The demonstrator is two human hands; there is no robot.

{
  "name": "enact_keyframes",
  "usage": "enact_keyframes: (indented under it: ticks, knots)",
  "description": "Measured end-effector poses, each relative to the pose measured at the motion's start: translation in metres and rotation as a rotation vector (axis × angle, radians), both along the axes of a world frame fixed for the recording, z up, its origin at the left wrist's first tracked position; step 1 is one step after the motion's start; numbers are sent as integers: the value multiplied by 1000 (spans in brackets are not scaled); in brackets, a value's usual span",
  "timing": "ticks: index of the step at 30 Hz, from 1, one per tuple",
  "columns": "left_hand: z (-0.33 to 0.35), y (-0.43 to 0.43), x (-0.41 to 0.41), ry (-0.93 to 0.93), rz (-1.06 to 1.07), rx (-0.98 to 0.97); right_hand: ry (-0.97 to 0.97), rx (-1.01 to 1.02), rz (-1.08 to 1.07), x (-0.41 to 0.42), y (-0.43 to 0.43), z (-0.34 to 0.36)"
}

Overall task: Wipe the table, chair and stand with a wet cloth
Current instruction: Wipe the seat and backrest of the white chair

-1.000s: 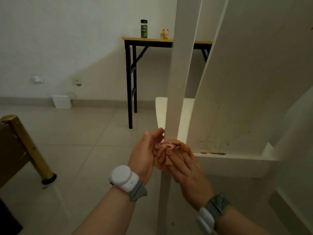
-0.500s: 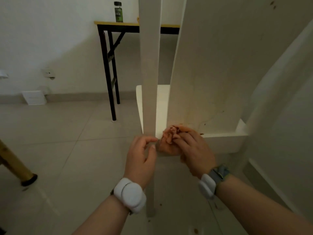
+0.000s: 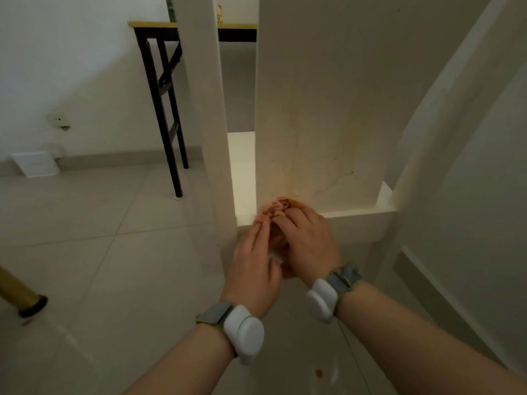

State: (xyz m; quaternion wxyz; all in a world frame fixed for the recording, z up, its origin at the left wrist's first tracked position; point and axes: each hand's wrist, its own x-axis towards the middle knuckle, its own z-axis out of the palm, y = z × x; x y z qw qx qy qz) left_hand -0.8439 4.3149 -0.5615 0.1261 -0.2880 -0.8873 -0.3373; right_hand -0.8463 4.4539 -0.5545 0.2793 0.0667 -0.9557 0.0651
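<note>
Tiled floor [image 3: 99,252], white chair [image 3: 328,109] — right hand [image 3: 309,243] grips bunched cloth [image 3: 275,208]; left hand [image 3: 253,266] straight-fingered, touching it.

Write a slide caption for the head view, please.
The right hand grips an orange cloth against the white chair, at its backrest's base; the left hand touches it.

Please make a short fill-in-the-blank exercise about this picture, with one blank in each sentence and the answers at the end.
1. The right hand grips a crumpled cloth, which the left hand touches, at the rear edge of the white ___.
2. The table by the wall has a yellow top and ___ legs.
3. Each wrist carries a grey band with a ___ device.
4. The floor is covered with large ___.

Answers: chair; black; white; tiles.
</note>
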Motion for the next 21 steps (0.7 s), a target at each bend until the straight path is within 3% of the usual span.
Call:
enact_keyframes:
  ticks: [3,9,15,21]
  knots:
    - [2,-3,2,22,13,-94,56,86,-96,5,32,2]
    - [-2,-21,-6,179,101,-172,38,1,-332,14,53,5]
    - [-6,-12,-8,114,138,-191,18,-69,-33,-5,-25,6]
    - [-8,-22,-11,207,142,-244,-64,-28,-179,9,42,15]
